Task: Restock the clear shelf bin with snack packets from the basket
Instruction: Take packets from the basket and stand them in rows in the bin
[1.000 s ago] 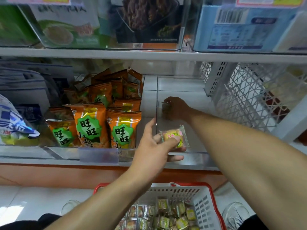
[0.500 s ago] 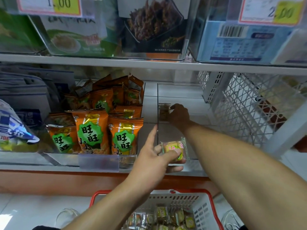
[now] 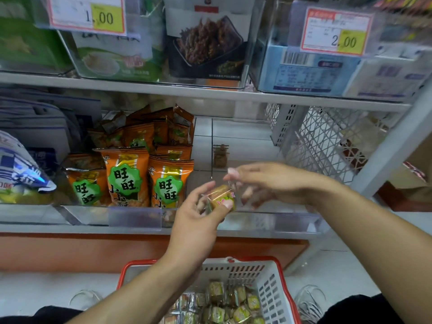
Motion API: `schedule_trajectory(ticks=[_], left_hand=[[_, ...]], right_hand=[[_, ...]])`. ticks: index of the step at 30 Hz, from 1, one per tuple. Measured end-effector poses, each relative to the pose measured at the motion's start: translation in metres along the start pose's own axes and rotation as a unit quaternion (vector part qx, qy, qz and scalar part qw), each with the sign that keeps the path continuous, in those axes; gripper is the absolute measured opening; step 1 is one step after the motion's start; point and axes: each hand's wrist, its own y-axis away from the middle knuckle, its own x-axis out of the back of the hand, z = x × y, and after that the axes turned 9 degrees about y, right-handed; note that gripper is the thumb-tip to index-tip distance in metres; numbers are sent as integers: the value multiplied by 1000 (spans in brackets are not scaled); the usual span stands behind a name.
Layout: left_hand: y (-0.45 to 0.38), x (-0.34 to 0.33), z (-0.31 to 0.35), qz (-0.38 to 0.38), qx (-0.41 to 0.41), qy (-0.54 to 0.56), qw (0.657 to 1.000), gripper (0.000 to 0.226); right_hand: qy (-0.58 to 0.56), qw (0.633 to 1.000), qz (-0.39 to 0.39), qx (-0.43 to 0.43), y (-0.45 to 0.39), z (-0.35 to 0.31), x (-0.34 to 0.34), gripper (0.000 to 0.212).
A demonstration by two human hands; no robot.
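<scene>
My left hand [image 3: 198, 220] pinches a small yellow-green snack packet [image 3: 222, 198] in clear wrap, just in front of the clear shelf bin [image 3: 287, 222]. My right hand [image 3: 268, 183] hovers at the packet's right edge, thumb above and fingers below it, loosely spread; the hand is blurred. One small packet [image 3: 219, 156] stands alone against the bin's left wall, further back. Below, the red-rimmed white basket [image 3: 268, 279] holds several packets of the same kind [image 3: 233, 305].
Orange snack bags [image 3: 131, 178] fill the bin to the left. A white lattice basket [image 3: 327, 141] stands at the right of the shelf. The shelf above carries boxed goods and price tags [image 3: 336, 31]. A grey upright post [image 3: 392, 141] runs at the right.
My right hand let go of the packet deep in the bin and drew back to the packet in my left hand. The left hand stayed near the bin's front.
</scene>
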Motion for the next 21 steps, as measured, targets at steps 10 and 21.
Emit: schedule_trajectory(ticks=[10,21], left_hand=[[-5,-2,0,-29,-27,-54,998,63],[-11,-4,-13,-52,-153,-454,876,85]], right_hand=[[-61,995,9,76,15,20,3,38],[332,904,271,-7,-87,56,19,42]])
